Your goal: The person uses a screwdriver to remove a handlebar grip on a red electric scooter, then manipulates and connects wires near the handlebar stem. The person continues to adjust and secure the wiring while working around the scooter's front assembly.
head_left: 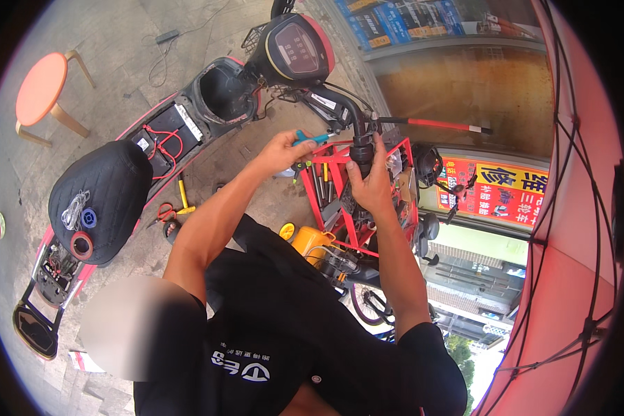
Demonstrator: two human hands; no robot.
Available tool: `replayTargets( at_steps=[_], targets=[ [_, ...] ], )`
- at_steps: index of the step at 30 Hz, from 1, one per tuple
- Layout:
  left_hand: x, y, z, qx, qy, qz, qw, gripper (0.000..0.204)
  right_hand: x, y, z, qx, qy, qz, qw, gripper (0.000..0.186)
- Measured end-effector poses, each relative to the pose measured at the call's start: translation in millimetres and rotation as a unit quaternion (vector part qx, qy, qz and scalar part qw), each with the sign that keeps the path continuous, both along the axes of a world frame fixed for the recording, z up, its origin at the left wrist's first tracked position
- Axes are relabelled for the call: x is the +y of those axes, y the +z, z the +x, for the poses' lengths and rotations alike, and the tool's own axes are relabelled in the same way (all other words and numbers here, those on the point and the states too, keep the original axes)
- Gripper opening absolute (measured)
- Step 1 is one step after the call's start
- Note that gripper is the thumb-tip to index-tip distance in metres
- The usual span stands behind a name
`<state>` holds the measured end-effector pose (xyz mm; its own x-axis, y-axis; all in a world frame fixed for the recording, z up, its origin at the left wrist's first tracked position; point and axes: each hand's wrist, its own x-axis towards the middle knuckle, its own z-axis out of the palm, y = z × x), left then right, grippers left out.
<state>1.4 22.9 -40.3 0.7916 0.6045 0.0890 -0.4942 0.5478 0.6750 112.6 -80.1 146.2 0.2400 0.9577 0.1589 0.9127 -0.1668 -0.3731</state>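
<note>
right hand clamped around the black handlebar grip at the scooter's front, steadying it; left hand closed its fingers on a teal-handled tool, tip set against the grip, above the red tool rack.

Right hand around the scooter handlebar grip, left hand gripping perhaps a teal-handled screwdriver.

Bright daylight, soft shadows, strong fisheye bending, dark vignetted rim.

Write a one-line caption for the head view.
Left hand holds a teal-handled tool at a scooter's handlebar; right hand wraps the black handlebar grip.
</note>
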Motion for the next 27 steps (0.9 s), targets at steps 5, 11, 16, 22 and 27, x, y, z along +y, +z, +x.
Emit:
replayTargets(
  at_steps=[5,11,16,22,27],
  targets=[
    [-45.5,-34.5,-46.9,0.186,0.002,-0.012,0.983,0.021,-70.5,13.9,-19.6,-0.085,-0.021,0.090,0.992,0.053],
    [-177.4,-5.5,-78.7,0.108,-0.318,-0.009,0.942,0.021,-177.7,-79.0,-69.1,0.480,-0.284,-0.151,0.817,0.029],
    [-211.0,16.9,-42.9,0.264,-0.445,0.053,0.854,0.028,-248.3,-113.5,-40.0,0.543,-0.361,-0.125,0.748,0.022],
    [-208.0,2.2,10.0,0.326,-0.325,0.023,0.888,0.034,-305.9,-145.5,85.7,0.473,-0.529,0.070,0.701,0.025],
    [-165.4,-37.7,9.1,0.480,-0.186,0.005,0.857,0.032,-347.1,-178.0,288.9,0.180,-0.560,0.199,0.784,0.024]
  ],
)
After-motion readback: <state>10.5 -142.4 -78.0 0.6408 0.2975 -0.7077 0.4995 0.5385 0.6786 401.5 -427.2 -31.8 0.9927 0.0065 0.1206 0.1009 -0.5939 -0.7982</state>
